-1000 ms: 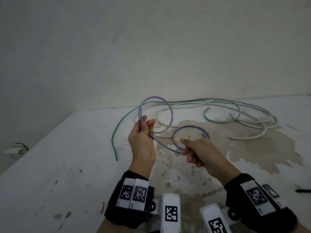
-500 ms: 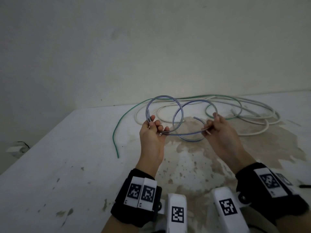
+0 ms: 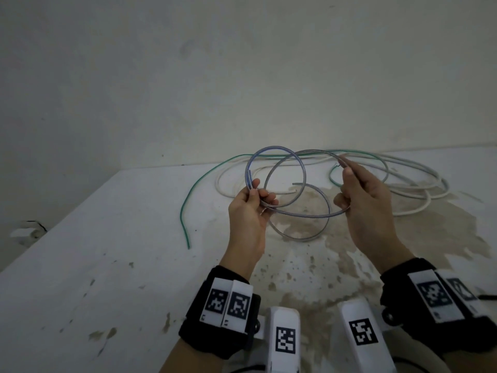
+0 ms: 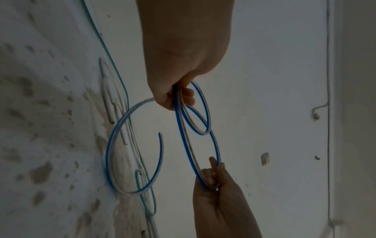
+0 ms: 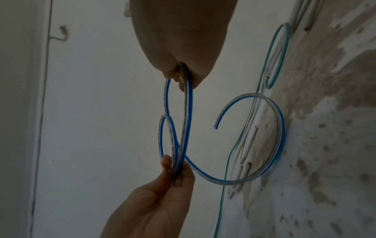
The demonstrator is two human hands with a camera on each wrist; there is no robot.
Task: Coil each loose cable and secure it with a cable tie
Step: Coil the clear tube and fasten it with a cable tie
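Head view shows us both hands up in the air over the table (image 3: 107, 265), with the blue-striped cable (image 3: 274, 152) held between them. Our left hand (image 3: 247, 219) sits at about 9 o'clock of the loops. Its fingers (image 3: 254, 185) and thumb pinch the turns together where they cross. Our right hand (image 3: 368, 208) sits at about 3 o'clock. Its fingers are curled around the cable on that side, and the top ones pinch the upper strand near 1 o'clock.

We are in the coiling step. We think two rings are made, and they do not lie neatly on each other yet. One more curve of the cable hangs down toward 6 o'clock, and its loose end (image 3: 293, 183) pokes up in the middle of the loops. No tie is on the cable, and we cannot see a tie anywhere in these pictures.

Next, we think the right hand should bring that hanging curve up and lay it onto the rings in the left hand. The left pinch must stay tight, or the springy rings may pop open. Then we need a tie to go around the bundle.

Far across the table, toward 12 o'clock, lie the green cable (image 3: 185, 211) and the white cables (image 3: 419, 208). They are loose and spread out, so we judge they are waiting for their turn.
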